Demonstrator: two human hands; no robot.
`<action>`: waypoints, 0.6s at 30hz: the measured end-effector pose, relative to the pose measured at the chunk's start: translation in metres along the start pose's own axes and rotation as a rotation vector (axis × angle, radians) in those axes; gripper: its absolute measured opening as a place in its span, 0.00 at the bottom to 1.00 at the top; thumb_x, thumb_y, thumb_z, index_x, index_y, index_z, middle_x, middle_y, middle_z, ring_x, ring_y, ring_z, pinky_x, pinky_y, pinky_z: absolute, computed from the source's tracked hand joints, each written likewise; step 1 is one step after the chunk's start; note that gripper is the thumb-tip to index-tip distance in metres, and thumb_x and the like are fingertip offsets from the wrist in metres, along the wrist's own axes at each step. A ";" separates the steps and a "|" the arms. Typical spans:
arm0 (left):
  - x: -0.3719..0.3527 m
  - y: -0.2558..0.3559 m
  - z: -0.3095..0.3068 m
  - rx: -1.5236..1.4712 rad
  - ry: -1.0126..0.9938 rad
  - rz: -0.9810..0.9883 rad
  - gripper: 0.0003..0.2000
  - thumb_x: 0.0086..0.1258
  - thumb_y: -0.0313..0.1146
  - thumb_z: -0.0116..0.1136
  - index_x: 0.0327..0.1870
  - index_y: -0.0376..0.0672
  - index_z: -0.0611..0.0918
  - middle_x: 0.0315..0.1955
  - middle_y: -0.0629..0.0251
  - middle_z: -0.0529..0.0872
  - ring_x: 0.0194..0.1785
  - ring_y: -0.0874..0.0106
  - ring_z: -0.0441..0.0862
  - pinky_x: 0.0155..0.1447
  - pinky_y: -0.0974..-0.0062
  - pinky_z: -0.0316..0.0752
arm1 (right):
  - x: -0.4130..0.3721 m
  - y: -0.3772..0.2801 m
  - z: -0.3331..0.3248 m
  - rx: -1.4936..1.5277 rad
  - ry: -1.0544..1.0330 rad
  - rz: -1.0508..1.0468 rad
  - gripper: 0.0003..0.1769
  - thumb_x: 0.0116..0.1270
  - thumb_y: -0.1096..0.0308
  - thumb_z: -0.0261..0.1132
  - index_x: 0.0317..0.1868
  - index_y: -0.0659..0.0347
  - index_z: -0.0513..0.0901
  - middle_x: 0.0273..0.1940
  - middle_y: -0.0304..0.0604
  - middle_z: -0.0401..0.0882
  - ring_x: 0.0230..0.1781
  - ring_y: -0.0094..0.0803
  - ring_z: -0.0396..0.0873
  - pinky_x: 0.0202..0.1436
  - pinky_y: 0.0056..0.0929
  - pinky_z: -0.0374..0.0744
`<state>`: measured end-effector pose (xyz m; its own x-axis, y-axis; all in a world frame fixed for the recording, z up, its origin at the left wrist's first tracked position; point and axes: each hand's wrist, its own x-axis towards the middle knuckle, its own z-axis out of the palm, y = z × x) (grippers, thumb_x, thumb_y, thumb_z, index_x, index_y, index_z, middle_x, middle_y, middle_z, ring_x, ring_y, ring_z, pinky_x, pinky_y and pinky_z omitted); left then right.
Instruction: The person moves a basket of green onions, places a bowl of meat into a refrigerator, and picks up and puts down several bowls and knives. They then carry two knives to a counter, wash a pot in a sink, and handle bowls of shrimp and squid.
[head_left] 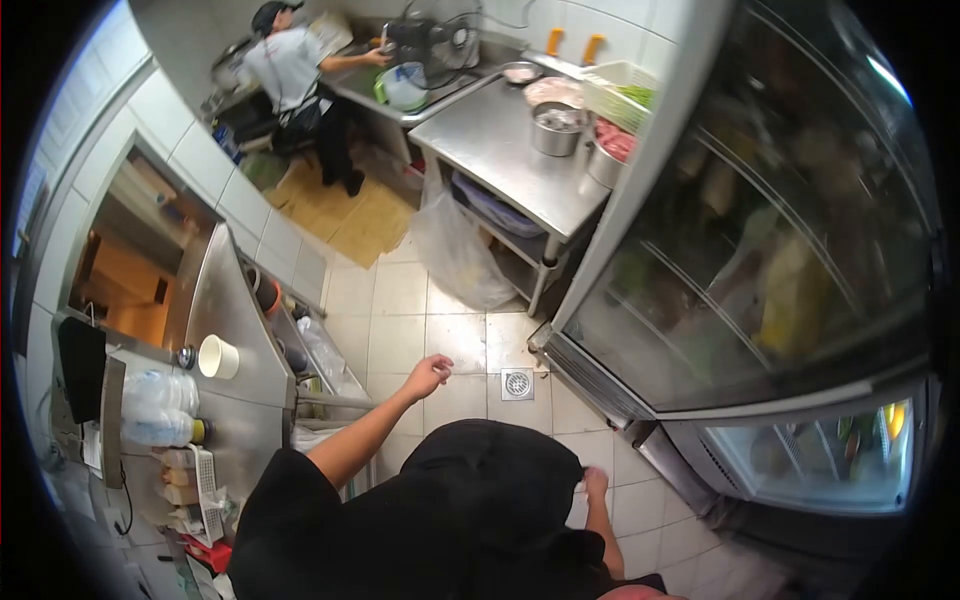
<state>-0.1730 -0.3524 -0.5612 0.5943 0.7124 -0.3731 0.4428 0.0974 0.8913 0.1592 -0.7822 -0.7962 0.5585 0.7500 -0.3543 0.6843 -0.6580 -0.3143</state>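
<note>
My left hand point(430, 376) reaches out over the tiled floor with its fingers loosely bent and slightly apart, and nothing shows in it. Low beside my black clothing is my right hand point(596, 483); its fingers are too small and partly hidden to make out, and I see no object in it. Nearest to the left hand is a steel counter point(235, 300) with a shelf under it. On the right, a glass-door fridge point(760, 230) with blurred contents stands closest to my right hand.
A drain point(517, 384) lies in the floor ahead. Steel pots point(556, 130) and meat point(615, 140) stand on a worktable point(490, 130); a plastic bag point(455, 250) hangs from it. Another person point(290, 75) works at a sink. A paper tub point(218, 357) and bottles point(160, 405) sit left.
</note>
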 end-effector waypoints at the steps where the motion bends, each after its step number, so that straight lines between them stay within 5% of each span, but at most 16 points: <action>1: 0.001 0.003 -0.009 -0.085 0.088 0.018 0.11 0.58 0.22 0.55 0.43 0.37 0.78 0.31 0.62 0.81 0.28 0.75 0.79 0.35 0.77 0.75 | 0.034 -0.029 -0.027 0.566 0.059 0.210 0.13 0.62 0.62 0.54 0.41 0.58 0.79 0.28 0.40 0.78 0.30 0.29 0.77 0.26 0.31 0.74; 2: 0.005 0.006 -0.018 -0.164 0.170 0.041 0.11 0.58 0.22 0.55 0.43 0.37 0.78 0.33 0.62 0.81 0.29 0.75 0.79 0.35 0.78 0.75 | 0.040 -0.113 -0.114 0.929 -0.011 0.396 0.13 0.62 0.64 0.56 0.45 0.58 0.78 0.33 0.38 0.79 0.33 0.26 0.77 0.27 0.26 0.74; 4: 0.019 0.036 -0.022 -0.186 0.170 0.023 0.12 0.57 0.22 0.55 0.44 0.37 0.78 0.37 0.61 0.80 0.31 0.75 0.79 0.36 0.78 0.75 | 0.086 -0.184 -0.171 1.047 -0.081 0.256 0.13 0.63 0.65 0.59 0.48 0.58 0.76 0.39 0.38 0.79 0.37 0.27 0.78 0.31 0.26 0.75; 11: 0.125 0.130 -0.033 -0.516 -0.049 -0.015 0.12 0.63 0.25 0.52 0.47 0.39 0.77 0.42 0.63 0.81 0.36 0.75 0.81 0.41 0.78 0.76 | 0.189 -0.375 -0.290 1.669 -0.304 0.050 0.18 0.68 0.67 0.54 0.56 0.64 0.69 0.50 0.50 0.76 0.48 0.39 0.77 0.49 0.38 0.77; 16: 0.223 0.239 -0.066 -0.689 -0.215 0.017 0.13 0.65 0.30 0.54 0.49 0.38 0.74 0.45 0.61 0.80 0.43 0.70 0.80 0.48 0.72 0.75 | 0.309 -0.423 -0.351 2.213 -0.046 0.046 0.21 0.66 0.62 0.57 0.55 0.63 0.66 0.53 0.53 0.72 0.53 0.44 0.73 0.55 0.45 0.73; 18: 0.263 0.285 -0.085 -0.678 -0.352 0.075 0.15 0.64 0.32 0.57 0.51 0.39 0.73 0.51 0.59 0.76 0.49 0.69 0.78 0.50 0.69 0.75 | 0.359 -0.424 -0.372 2.214 0.208 0.091 0.20 0.65 0.63 0.58 0.55 0.58 0.67 0.51 0.50 0.72 0.53 0.44 0.71 0.55 0.46 0.73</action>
<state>0.0524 -0.0788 -0.3836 0.8355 0.4817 -0.2644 -0.0479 0.5431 0.8383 0.2445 -0.2090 -0.4631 0.6776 0.6184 -0.3981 -0.7146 0.4257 -0.5550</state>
